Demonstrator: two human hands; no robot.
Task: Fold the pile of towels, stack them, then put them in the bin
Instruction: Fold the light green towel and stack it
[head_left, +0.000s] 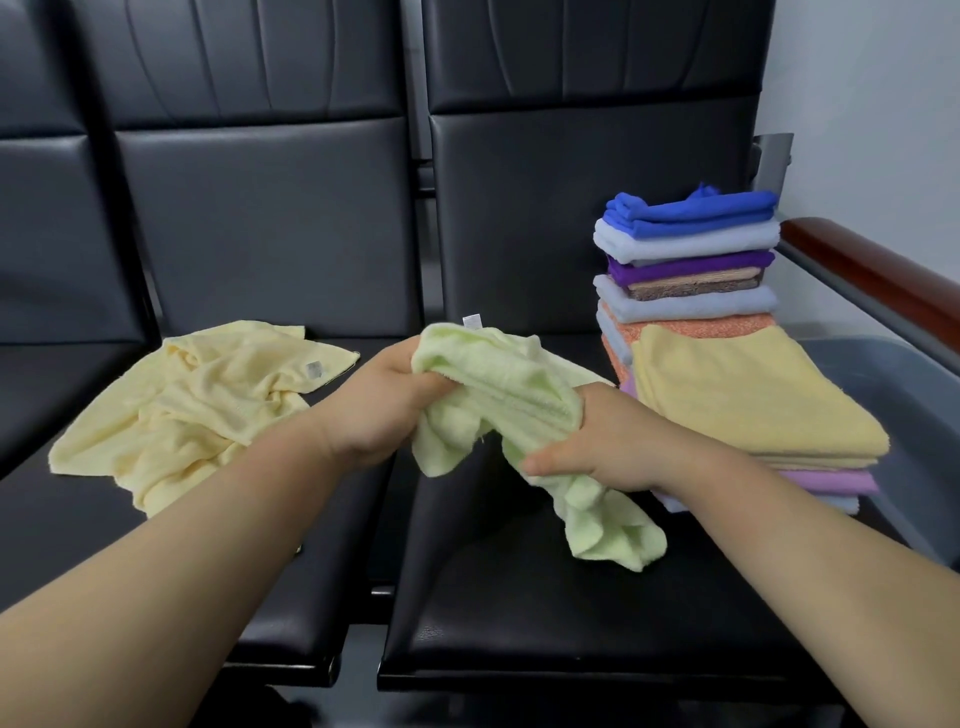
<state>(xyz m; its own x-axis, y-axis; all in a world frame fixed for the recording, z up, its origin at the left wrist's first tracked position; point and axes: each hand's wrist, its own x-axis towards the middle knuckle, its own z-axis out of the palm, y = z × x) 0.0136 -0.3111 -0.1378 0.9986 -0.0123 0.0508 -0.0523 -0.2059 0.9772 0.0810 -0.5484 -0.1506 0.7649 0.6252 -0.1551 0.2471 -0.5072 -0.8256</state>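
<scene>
While my left hand (382, 410) and right hand (602, 441) both clutch the bunched green towel (498, 376) above the seat (519, 613), I judge its fold is just starting. Next I must find two corners and spread it flat.

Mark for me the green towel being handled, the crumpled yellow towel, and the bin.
light green towel (498, 376), head view, on its bunched middle part.
crumpled yellow towel (208, 400), head view, on its middle creases.
grey bin (917, 410), head view, on its bare inner wall.
</scene>
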